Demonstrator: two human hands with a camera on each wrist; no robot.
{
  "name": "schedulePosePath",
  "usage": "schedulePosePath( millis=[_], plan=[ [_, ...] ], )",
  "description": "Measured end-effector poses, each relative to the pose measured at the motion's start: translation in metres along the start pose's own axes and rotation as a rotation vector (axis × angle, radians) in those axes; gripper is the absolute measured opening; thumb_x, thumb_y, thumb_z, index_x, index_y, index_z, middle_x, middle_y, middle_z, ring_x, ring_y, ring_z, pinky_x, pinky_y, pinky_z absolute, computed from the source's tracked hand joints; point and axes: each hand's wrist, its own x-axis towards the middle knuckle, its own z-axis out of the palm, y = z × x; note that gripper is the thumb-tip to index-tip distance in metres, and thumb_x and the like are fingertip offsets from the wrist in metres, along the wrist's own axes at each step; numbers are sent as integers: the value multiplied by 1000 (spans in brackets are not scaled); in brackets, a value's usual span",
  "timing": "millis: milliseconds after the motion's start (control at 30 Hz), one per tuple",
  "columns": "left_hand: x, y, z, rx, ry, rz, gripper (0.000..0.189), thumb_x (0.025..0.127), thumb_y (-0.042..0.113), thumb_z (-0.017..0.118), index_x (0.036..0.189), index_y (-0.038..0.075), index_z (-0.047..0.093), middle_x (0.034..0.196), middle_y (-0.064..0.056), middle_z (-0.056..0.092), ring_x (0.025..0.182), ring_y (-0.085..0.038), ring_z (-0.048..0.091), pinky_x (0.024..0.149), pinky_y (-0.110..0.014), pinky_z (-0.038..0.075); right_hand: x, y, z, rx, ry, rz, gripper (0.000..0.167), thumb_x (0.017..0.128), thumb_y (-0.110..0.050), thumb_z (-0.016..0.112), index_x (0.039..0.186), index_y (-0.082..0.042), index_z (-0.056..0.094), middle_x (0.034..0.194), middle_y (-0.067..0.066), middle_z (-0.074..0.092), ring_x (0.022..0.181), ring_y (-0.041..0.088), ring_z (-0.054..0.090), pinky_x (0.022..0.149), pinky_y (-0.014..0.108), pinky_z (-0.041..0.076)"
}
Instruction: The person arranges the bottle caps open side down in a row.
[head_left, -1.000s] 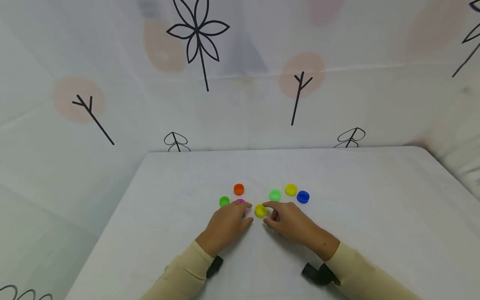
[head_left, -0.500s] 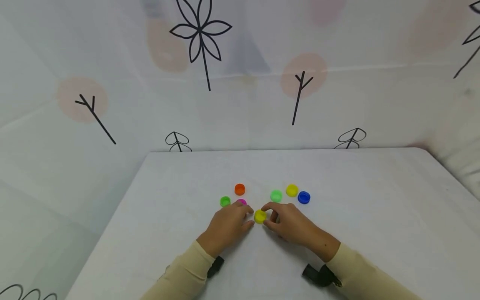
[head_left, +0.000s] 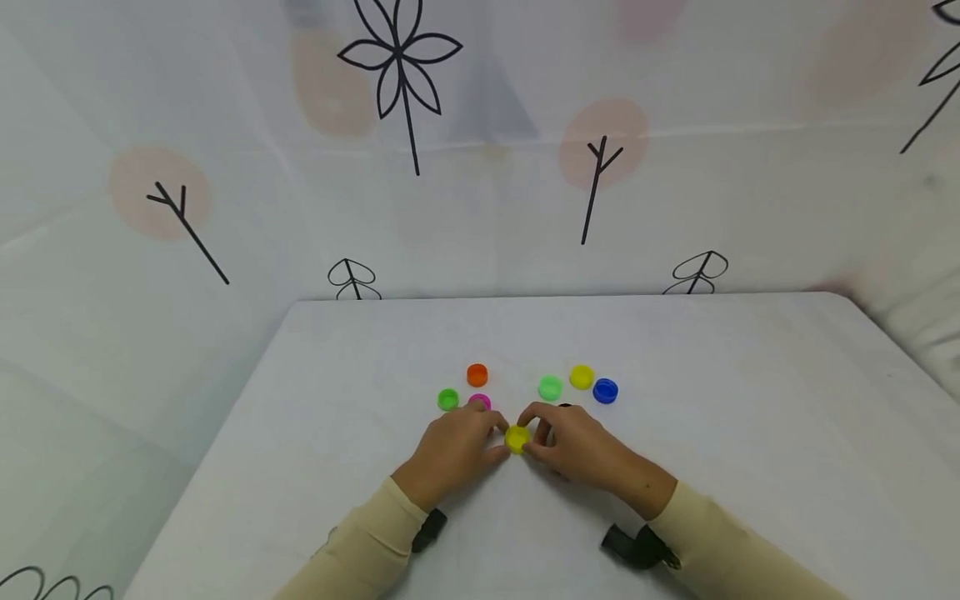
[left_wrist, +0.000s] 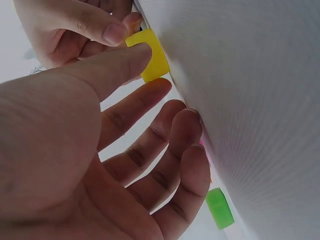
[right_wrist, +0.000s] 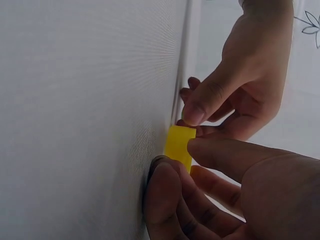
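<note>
Between the two hands lies a yellow bottle cap (head_left: 517, 439), low over the white table. My left hand (head_left: 453, 446) pinches its left side, with thumb and index finger at the cap in the left wrist view. From the other side my right hand (head_left: 581, 448) pinches the same cap (right_wrist: 179, 145) with thumb and index finger; its other fingers are curled near the cloth. A pink cap (head_left: 481, 402) is partly hidden behind the left fingers. Just past the right knuckles, a small black thing (head_left: 566, 406) peeks out, mostly covered by that hand.
Behind the left hand sit a green cap (head_left: 447, 400) and an orange cap (head_left: 477, 375). Beyond the right hand are a pale green cap (head_left: 550, 387), another yellow cap (head_left: 581, 377) and a blue cap (head_left: 605, 391). A patterned cloth (head_left: 480, 208) hangs behind the table (head_left: 750, 400).
The yellow cap has come nearer the person and slightly left. Right-hand fingers have shifted left with it, and the left fingers now meet it. The black thing has come into view.
</note>
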Motion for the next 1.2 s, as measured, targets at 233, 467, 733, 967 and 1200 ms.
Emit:
schedulePosePath(
  millis=[233, 467, 733, 967, 1200],
  plan=[
    [0, -1, 1, 0, 10, 11, 28, 86, 34, 79, 107, 16, 76, 81, 6, 57, 70, -6, 49, 61, -19, 45, 1, 0, 0, -6, 7, -3, 30, 87, -9, 75, 116, -13, 64, 77, -4, 65, 56, 12, 56, 52, 24, 49],
    [0, -1, 2, -4, 7, 19, 26, 87, 35, 79, 105, 17, 76, 80, 6, 55, 69, -7, 48, 60, -19, 43, 1, -1, 1, -10, 3, 22, 32, 86, -9, 77, 117, -11, 68, 78, -4, 64, 58, 12, 57, 53, 24, 50],
    [1, 1, 3, 1, 7, 21, 25, 87, 36, 78, 104, 18, 76, 79, 7, 52, 68, -7, 48, 59, -19, 42, 1, -1, 0, -60, 19, 26, 31, 85, -10, 79, 114, -13, 70, 76, -6, 63, 66, 11, 55, 58, 22, 49],
    [1, 4, 1, -1, -14, 2, 26, 87, 37, 77, 104, 18, 76, 78, 7, 51, 68, -7, 47, 59, -19, 41, 1, 0, 0, -85, 25, 19, 31, 85, -12, 79, 114, -14, 71, 76, -7, 64, 67, 10, 55, 59, 21, 49],
    [2, 4, -1, 4, -27, -4, 28, 87, 38, 77, 107, 17, 76, 81, 7, 58, 71, -6, 51, 63, -19, 46, 1, 1, -2, -76, 16, -10, 30, 86, -12, 78, 115, -13, 70, 78, -7, 64, 69, 11, 55, 60, 21, 49]
  ],
)
